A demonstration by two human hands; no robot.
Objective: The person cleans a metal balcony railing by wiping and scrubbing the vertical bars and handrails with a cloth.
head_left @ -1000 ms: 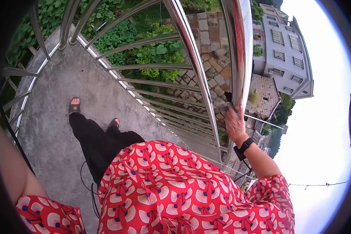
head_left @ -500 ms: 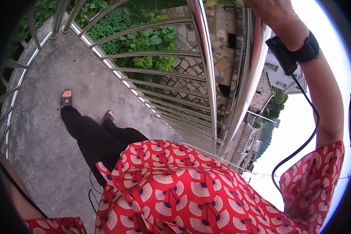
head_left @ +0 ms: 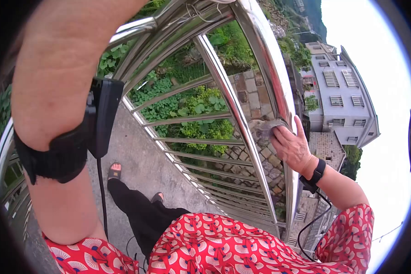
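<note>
My right hand point(head_left: 293, 145) presses a crumpled greyish cloth point(head_left: 270, 129) against the thick top rail point(head_left: 278, 86) of a shiny metal railing. Its fingers curve over the cloth, and the thumb points up along the rail. Below the hand, a black wrist strap with a cabled device sits on the wrist. On the left, my left forearm point(head_left: 61, 77) reaches up past the frame's top edge, so the left hand itself is out of sight. A black device point(head_left: 107, 116) is strapped to that arm, with a cable hanging down.
Railing bars point(head_left: 187, 119) run beside a concrete walkway point(head_left: 137, 160), where my sandalled feet stand. Beyond the railing are green plants point(head_left: 201, 137), stone paving point(head_left: 253, 93) and a pale multi-storey building point(head_left: 337, 86). A bundle of wire point(head_left: 205, 10) is tied on the rail near the top.
My right hand, beyond the top edge half a second ago, is back lower on the rail with the cloth. My left forearm has swung up into view on the left.
</note>
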